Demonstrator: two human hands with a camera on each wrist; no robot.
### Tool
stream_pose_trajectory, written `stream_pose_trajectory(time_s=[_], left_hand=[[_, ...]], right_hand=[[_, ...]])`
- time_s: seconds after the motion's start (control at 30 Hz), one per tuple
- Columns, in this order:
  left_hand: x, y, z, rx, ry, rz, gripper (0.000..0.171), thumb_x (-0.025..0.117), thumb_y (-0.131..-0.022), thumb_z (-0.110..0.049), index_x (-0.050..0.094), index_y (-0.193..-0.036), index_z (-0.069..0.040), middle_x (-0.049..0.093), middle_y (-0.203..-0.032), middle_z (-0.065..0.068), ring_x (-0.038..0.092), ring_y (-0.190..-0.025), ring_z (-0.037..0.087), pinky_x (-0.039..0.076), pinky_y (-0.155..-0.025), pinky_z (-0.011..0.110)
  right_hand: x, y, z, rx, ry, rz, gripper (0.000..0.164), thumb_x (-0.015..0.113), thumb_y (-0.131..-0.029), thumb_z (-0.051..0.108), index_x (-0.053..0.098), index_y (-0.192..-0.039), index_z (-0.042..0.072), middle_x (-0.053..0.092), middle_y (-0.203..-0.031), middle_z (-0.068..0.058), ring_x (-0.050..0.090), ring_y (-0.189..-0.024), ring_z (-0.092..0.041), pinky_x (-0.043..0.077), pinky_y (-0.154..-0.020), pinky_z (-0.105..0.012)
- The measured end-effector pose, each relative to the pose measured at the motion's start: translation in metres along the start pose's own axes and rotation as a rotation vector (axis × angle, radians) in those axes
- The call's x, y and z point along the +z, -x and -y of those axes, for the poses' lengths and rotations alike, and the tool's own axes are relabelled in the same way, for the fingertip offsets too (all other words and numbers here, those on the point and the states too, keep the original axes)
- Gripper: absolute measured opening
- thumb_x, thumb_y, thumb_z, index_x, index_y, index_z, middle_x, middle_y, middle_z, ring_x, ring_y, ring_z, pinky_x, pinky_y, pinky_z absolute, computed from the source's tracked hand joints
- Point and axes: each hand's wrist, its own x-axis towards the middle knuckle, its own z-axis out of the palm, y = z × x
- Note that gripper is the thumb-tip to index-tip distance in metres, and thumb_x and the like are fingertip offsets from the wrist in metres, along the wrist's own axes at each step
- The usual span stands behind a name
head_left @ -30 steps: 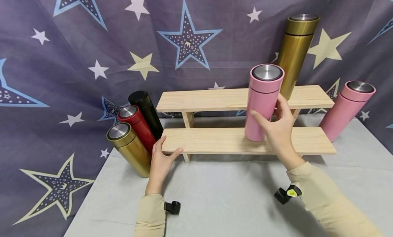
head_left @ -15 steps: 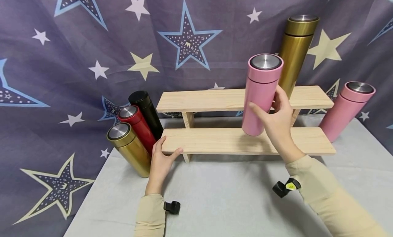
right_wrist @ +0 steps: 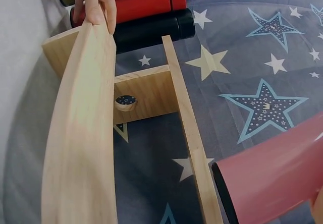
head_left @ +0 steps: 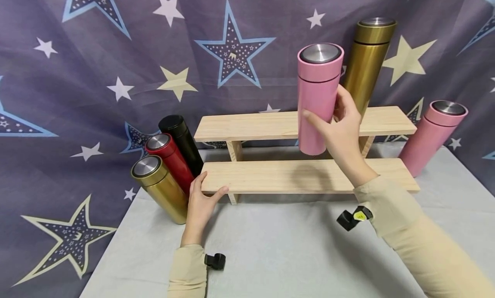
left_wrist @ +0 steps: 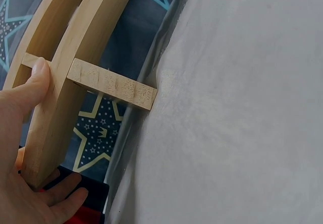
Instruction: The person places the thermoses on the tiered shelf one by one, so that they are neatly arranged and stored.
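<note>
My right hand (head_left: 344, 132) grips a pink thermos (head_left: 318, 98) with a steel-topped lid, thumb on the near side. The thermos is upright in the air, its base above the lower board and in front of the upper one. Its dark base edge shows in the right wrist view, where the pink body (right_wrist: 277, 168) fills the right side. At the left end of the two-tier wooden shelf (head_left: 263, 175), my left hand (head_left: 200, 208) holds the lower board. In the left wrist view the thumb lies on the board (left_wrist: 55, 118) and the fingers curl round its end.
A gold thermos (head_left: 369, 62) stands on the upper board's right part. Another pink thermos (head_left: 433, 137) is on the table right of the shelf. At the left stand black (head_left: 181, 139), red (head_left: 170, 160) and gold (head_left: 162, 190) thermoses. A star-patterned curtain (head_left: 247, 96) hangs behind.
My right hand has lifted the pink thermos off the lower board, up and slightly left. The left hand keeps its place on the shelf.
</note>
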Motion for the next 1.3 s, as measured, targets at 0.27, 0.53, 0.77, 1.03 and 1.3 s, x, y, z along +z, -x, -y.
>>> stream_pose_trajectory(time_s=[0.27,0.53,0.77,1.03,1.3], left_hand=[[0.0,0.0,0.0,0.007,0.002,-0.003,0.087,0.082,-0.081,-0.04,0.038,-0.151,-0.011,0.031,-0.154,0.016,0.031,-0.142,0.034,0.029,-0.112,0.051],[0.0,0.001,-0.001,0.009,0.008,-0.006,0.086,0.083,-0.081,-0.037,0.039,-0.15,-0.01,0.032,-0.154,0.016,0.032,-0.141,0.034,0.029,-0.112,0.05],[0.0,-0.001,-0.001,0.004,0.006,-0.002,0.087,0.083,-0.081,-0.038,0.038,-0.151,-0.01,0.032,-0.154,0.015,0.032,-0.141,0.034,0.029,-0.113,0.05],[-0.002,0.0,0.0,0.004,0.004,-0.006,0.087,0.082,-0.081,-0.039,0.038,-0.151,-0.011,0.032,-0.154,0.015,0.032,-0.141,0.033,0.029,-0.113,0.05],[-0.001,0.0,0.002,0.013,0.019,-0.009,0.087,0.083,-0.081,-0.039,0.039,-0.15,-0.011,0.033,-0.153,0.014,0.033,-0.141,0.033,0.029,-0.112,0.05]], right_hand=[[0.008,-0.009,-0.001,-0.015,0.014,0.007,0.065,0.082,-0.077,0.005,0.055,-0.136,0.007,0.062,-0.117,-0.001,0.056,-0.106,-0.015,0.042,-0.088,-0.027],[0.017,-0.018,-0.002,0.007,0.007,-0.021,0.066,0.083,-0.076,0.01,0.055,-0.136,0.009,0.063,-0.117,-0.004,0.057,-0.104,-0.017,0.045,-0.085,-0.027],[0.025,-0.03,-0.008,0.015,0.012,-0.046,0.07,0.084,-0.074,0.013,0.054,-0.138,0.01,0.061,-0.122,-0.006,0.056,-0.108,-0.017,0.045,-0.088,-0.027],[0.04,-0.03,0.012,0.017,0.04,-0.057,0.067,0.081,-0.077,0.012,0.052,-0.137,0.004,0.061,-0.12,-0.01,0.055,-0.106,-0.017,0.045,-0.088,-0.025],[0.041,-0.046,-0.013,0.014,0.169,-0.096,0.07,0.083,-0.076,0.018,0.051,-0.138,0.007,0.06,-0.117,-0.007,0.054,-0.104,-0.014,0.043,-0.085,-0.023]])
